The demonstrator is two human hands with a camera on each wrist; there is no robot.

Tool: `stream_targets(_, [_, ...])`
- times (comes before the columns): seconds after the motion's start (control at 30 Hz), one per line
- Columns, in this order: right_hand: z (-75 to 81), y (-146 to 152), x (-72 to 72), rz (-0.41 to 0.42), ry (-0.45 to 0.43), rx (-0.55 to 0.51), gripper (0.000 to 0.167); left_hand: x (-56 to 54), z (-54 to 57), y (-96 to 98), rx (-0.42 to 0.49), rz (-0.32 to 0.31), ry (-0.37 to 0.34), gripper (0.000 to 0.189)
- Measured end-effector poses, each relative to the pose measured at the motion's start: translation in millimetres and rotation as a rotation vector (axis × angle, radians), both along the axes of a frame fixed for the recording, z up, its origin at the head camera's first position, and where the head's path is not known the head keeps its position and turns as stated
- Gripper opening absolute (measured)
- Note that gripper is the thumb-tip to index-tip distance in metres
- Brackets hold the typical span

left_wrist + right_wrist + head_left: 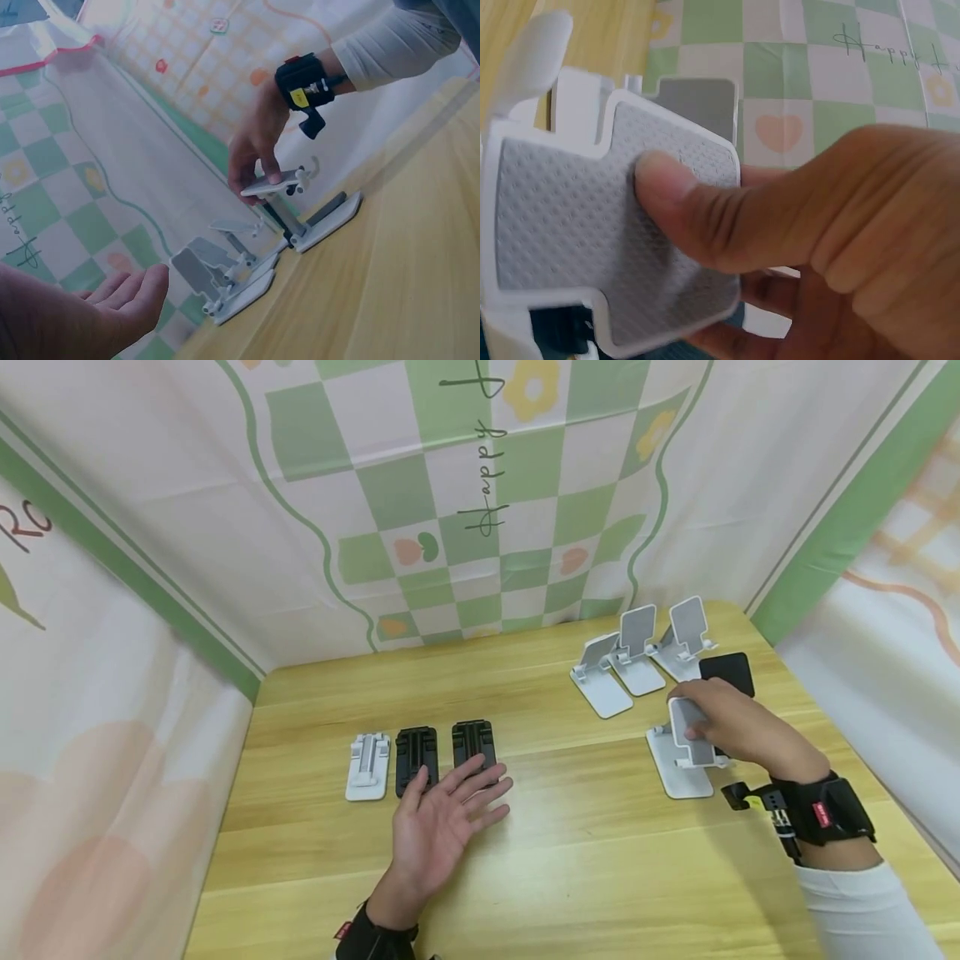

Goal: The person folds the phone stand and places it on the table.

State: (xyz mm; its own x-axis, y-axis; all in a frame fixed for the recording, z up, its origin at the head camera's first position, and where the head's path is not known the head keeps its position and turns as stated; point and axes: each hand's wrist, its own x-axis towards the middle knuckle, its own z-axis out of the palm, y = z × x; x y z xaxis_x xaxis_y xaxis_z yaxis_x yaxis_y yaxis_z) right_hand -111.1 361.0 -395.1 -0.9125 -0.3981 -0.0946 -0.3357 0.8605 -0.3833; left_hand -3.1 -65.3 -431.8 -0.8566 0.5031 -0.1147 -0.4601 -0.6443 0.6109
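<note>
My right hand [738, 727] pinches the upper plate of a white phone stand [678, 770], whose base is on the table. In the right wrist view the thumb presses the grey dotted pad [562, 217], with fingers behind the plate. A black plate [727, 671] shows just beyond this hand; its lower part is hidden. My left hand [442, 839] is palm up with fingers spread, holding nothing. Nearest to it are two folded black phone stands [416, 756], partly covered by its fingers in the head view. Beside them lies a folded white phone stand [368, 767].
Three unfolded white phone stands, among them one at the left [603, 689], stand at the back right of the wooden table [570, 860]. A patterned curtain [465, 560] hangs behind the table, with more cloth at both sides.
</note>
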Motion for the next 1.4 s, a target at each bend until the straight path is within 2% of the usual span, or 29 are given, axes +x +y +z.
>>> stream_targets(0.47, [10.0, 5, 9.2, -0.1, -0.008, -0.073, 0.038, 3.9, -1.1, 5.0, -0.047, 0.023, -0.003, 0.075])
stream_targets(0.67, [20.8, -4, 13.9, -0.14, 0.002, -0.113, 0.033, 2.7, -1.2, 6.8, -0.072, 0.02, 0.011, 0.076])
stream_targets(0.8, [36.0, -24, 17.2, -0.132, 0.055, -0.133, 0.036, 0.5, -1.7, 13.0, -0.096, 0.033, 0.013, 0.074])
stream_targets(0.9, [50.1, -47, 21.5, -0.13, 0.062, -0.179, 0.036, -1.3, -2.5, 20.2, -0.131, 0.048, 0.01, 0.069])
stream_targets(1.03, [67.0, -78, 28.4, -0.122, 0.026, -0.264, 0.036, -3.3, -3.4, 30.8, -0.207, 0.066, 0.007, 0.061])
stream_targets(1.17, [77.1, -104, 32.4, -0.094, -0.033, -0.345, 0.036, -4.4, -3.5, 39.5, -0.277, 0.065, -0.003, 0.058])
stream_targets(1.3, [80.5, -126, 34.1, -0.078, -0.113, -0.401, 0.034, -2.7, -2.4, 44.4, -0.326, 0.032, -0.006, 0.058])
stream_targets(1.4, [79.7, -138, 35.1, -0.074, -0.131, -0.405, 0.03, -0.5, -2.4, 46.0, -0.373, 0.012, 0.003, 0.055])
